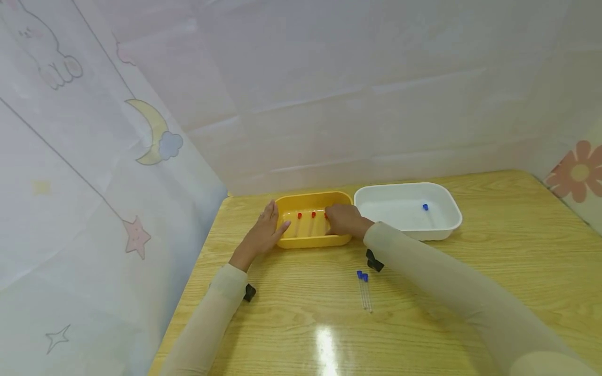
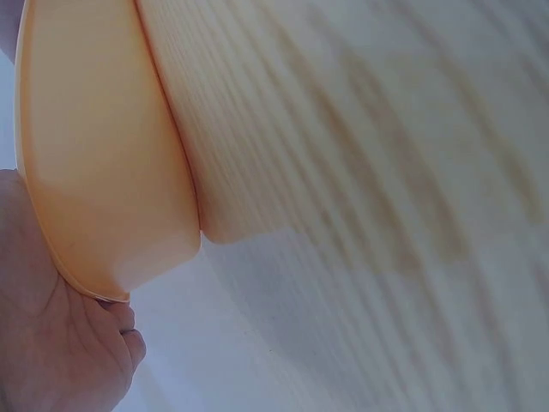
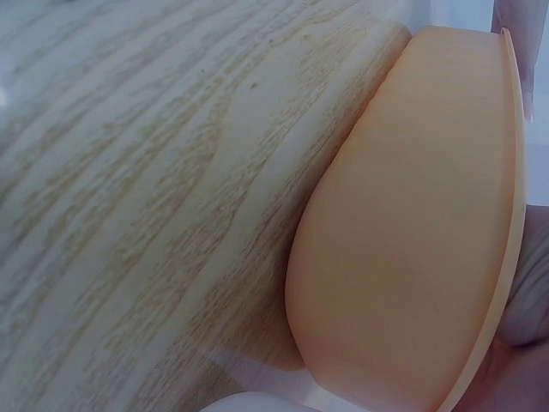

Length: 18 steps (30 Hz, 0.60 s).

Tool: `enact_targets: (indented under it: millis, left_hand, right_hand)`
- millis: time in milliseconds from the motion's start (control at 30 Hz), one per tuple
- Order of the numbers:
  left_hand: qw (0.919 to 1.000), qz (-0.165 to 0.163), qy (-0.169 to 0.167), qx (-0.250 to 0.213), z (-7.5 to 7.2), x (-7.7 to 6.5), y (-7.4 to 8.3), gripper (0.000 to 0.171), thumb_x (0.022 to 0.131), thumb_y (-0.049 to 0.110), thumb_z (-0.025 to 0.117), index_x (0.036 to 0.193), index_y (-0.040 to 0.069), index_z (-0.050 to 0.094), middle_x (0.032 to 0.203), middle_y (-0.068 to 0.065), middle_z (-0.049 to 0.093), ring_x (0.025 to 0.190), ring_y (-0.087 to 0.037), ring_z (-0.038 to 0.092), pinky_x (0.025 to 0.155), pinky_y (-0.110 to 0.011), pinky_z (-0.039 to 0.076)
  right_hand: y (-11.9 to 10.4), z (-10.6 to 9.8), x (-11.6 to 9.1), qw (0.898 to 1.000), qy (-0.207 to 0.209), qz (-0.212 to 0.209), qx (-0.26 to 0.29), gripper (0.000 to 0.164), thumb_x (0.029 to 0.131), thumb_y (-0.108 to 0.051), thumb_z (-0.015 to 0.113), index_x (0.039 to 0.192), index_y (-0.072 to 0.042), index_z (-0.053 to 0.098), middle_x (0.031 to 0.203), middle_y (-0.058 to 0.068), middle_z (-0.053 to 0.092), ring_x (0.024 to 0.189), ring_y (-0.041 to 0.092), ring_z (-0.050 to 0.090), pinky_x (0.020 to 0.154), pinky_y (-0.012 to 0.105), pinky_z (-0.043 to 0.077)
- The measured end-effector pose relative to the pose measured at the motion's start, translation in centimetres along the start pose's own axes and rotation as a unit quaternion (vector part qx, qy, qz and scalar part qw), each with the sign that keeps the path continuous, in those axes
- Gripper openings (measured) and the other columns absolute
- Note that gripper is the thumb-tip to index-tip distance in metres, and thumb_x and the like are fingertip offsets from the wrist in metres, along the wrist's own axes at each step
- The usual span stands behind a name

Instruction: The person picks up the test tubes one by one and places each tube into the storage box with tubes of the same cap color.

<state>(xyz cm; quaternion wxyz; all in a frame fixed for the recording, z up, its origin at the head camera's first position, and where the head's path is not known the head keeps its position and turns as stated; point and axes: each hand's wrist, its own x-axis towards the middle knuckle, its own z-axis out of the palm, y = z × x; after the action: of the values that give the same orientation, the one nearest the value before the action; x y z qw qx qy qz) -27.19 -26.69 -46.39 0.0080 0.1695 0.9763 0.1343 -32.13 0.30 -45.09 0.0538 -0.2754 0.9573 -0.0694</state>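
The left hand [image 1: 263, 232] lies flat against the yellow tray [image 1: 314, 241]; the right hand [image 1: 343, 219] reaches inside over the red-capped tubes [image 1: 307, 222] (grip hidden). A push could slide the tray on the surface [image 1: 447, 292].

Both hands [image 1: 263, 230] at yellow tray [image 1: 312, 201], red-capped tubes [image 1: 307, 223] inside

A glossy wooden table [image 1: 494, 271] stands enclosed by pale printed curtains [image 1: 94, 172] under overhead light.
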Motion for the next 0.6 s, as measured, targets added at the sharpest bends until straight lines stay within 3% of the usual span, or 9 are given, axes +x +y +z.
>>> enact_targets:
  millis: [600]
  left_hand:
    - [1.0,0.001,0.0,0.008,0.18,0.39,-0.31,0.09,0.105,0.065,0.018,0.16,-0.005,0.002,0.169,-0.021,-0.004,0.156,-0.032,-0.003,0.124,-0.048,0.007]
  right_hand:
    - [-0.04,-0.59,-0.29,1.0,-0.005,-0.006,0.01,0.055,0.081,-0.05,0.083,0.105,-0.006,0.063,0.089,0.005,0.061,0.082,0.024,0.059,0.07,0.04,0.055]
